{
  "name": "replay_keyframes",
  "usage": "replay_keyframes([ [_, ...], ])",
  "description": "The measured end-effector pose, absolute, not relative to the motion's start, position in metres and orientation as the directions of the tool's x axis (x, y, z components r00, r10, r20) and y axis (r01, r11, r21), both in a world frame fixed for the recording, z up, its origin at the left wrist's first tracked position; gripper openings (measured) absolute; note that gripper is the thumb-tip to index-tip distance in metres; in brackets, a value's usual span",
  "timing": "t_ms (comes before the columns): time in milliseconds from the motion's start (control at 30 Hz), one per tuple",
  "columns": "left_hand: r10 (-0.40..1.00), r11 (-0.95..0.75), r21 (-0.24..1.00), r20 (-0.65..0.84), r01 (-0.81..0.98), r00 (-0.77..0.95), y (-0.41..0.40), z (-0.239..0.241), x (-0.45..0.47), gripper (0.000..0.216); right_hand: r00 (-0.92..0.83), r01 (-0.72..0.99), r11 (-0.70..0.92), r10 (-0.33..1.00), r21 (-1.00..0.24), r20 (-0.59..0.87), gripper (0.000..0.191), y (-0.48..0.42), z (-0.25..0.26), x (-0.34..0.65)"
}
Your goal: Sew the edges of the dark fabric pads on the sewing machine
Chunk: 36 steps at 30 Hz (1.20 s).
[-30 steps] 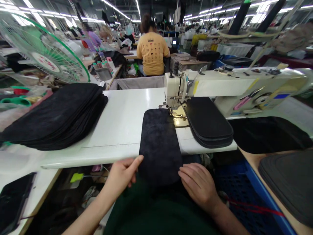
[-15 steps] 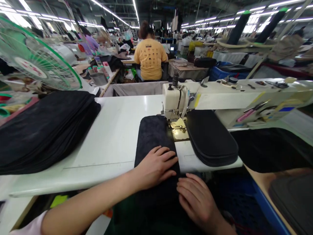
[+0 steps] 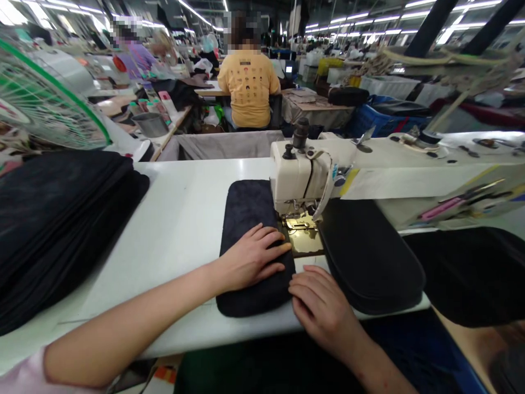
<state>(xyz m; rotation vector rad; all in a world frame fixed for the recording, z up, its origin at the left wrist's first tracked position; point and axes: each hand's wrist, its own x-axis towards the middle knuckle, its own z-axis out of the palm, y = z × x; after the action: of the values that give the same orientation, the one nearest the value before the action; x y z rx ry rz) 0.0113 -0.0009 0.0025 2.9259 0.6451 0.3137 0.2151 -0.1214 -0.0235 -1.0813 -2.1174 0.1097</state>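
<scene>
A black, soft-looking fabric panel [image 3: 246, 210] with rounded corners lies on the white sewing table, its right edge by the needle area of the sewing machine [image 3: 293, 178]. My left hand [image 3: 256, 254] rests flat on the panel with fingers spread. At the panel's lower right edge, my right hand [image 3: 322, 301] has its fingers together and curled, pinching that edge; the thumb is partly hidden. The brass needle plate [image 3: 305, 241] shows just beyond my hands. A stack of smooth black panels [image 3: 377, 262] sits right of the plate, under the machine arm.
A tall pile of black fabric pieces [image 3: 53, 219] covers the table's left side. Behind it stands a green fan [image 3: 53, 104]. Another dark panel [image 3: 471, 273] lies at the right, above a blue crate [image 3: 426, 350]. A person in a yellow shirt [image 3: 250, 87] sits ahead.
The panel has moved forward along the machine, and its near end now lies on the tabletop. Both hands have moved forward with it. The view has shifted slightly.
</scene>
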Motion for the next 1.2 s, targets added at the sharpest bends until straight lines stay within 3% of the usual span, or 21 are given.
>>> replay_keyframes([
  [300, 0.223, -0.975, 0.074, 0.256, 0.211, 0.941, 0.041, 0.005, 0.010, 0.030, -0.337, 0.710, 0.598, 0.753, -0.373, 0.565, 0.019, -0.073, -0.020, 0.208],
  [500, 0.155, -0.961, 0.269, 0.318, 0.067, 0.935, 0.000, 0.010, 0.000, 0.030, -0.353, 0.787, 0.543, 0.784, -0.291, 0.510, 0.031, -0.096, -0.025, 0.207],
  [733, 0.143, -0.943, 0.332, 0.318, 0.031, 0.937, 0.030, 0.009, 0.001, 0.037, -0.327, 0.833, 0.484, 0.822, -0.268, 0.465, 0.033, -0.073, -0.031, 0.207],
  [900, 0.194, -0.941, 0.325, 0.296, 0.092, 0.935, 0.047, 0.011, 0.004, 0.031, -0.297, 0.863, 0.433, 0.852, -0.262, 0.431, 0.032, -0.056, -0.026, 0.201],
  [1067, 0.250, -0.943, 0.289, 0.299, 0.162, 0.921, 0.046, 0.009, 0.005, 0.030, -0.322, 0.810, 0.531, 0.758, -0.249, 0.567, 0.034, -0.101, -0.008, 0.202],
  [1200, 0.428, -0.903, 0.196, 0.308, 0.383, 0.850, 0.038, 0.004, 0.001, 0.034, -0.322, 0.839, 0.523, 0.698, -0.148, 0.640, 0.030, -0.167, 0.022, 0.228],
])
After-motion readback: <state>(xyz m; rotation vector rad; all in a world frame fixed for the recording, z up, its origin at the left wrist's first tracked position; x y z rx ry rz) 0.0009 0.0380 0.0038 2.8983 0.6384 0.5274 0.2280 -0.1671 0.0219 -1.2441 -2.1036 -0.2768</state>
